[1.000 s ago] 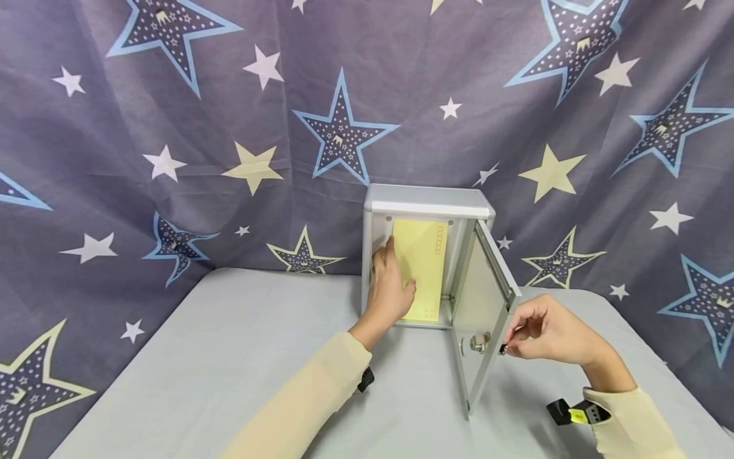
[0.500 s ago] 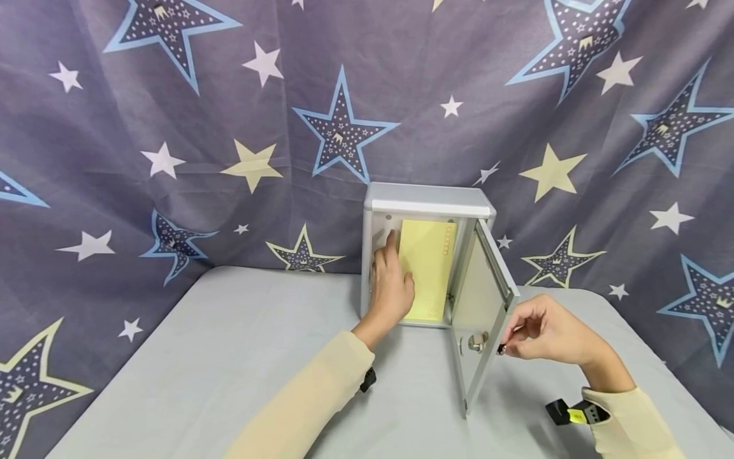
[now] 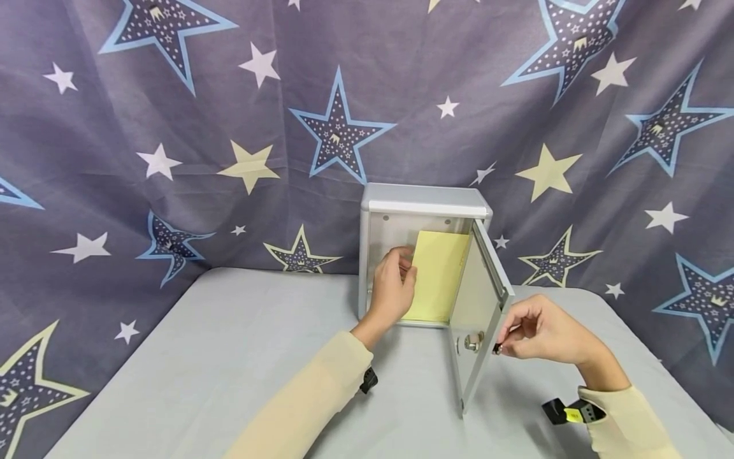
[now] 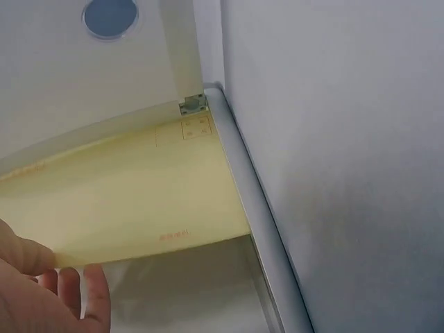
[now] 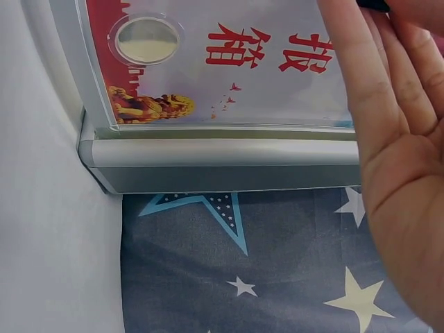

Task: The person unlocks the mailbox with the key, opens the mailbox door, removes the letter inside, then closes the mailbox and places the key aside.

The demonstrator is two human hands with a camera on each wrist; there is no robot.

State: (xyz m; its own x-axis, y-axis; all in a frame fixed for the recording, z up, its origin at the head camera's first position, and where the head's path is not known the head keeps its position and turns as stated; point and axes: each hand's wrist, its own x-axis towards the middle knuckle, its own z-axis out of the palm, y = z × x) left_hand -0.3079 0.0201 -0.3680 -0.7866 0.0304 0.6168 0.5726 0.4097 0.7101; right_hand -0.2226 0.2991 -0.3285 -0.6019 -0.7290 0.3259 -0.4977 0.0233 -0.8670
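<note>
A grey metal mailbox [image 3: 424,196] stands at the back of the table, its door [image 3: 478,306] swung out to the right. Inside it is a yellow envelope [image 3: 438,274], which bows slightly in the left wrist view [image 4: 132,187]. My left hand [image 3: 392,290] reaches into the box and pinches the envelope's left edge between thumb and curled fingers. Beside the door's free edge, my right hand [image 3: 541,331] pinches a small black-headed key [image 3: 497,349] at the outer side of the lock [image 3: 473,342]. Fingers hide most of the key.
A pale cloth covers the table [image 3: 258,331]. Behind the mailbox hangs a dark star-patterned curtain [image 3: 321,210]. The door's outer face [image 5: 243,90] carries red characters and a round window [image 5: 147,40]. The open door stands between the two hands.
The envelope has shifted right inside the mailbox and its top has tipped forward. My left fingers went from straight to curled at its edge. The right hand stays at the door.
</note>
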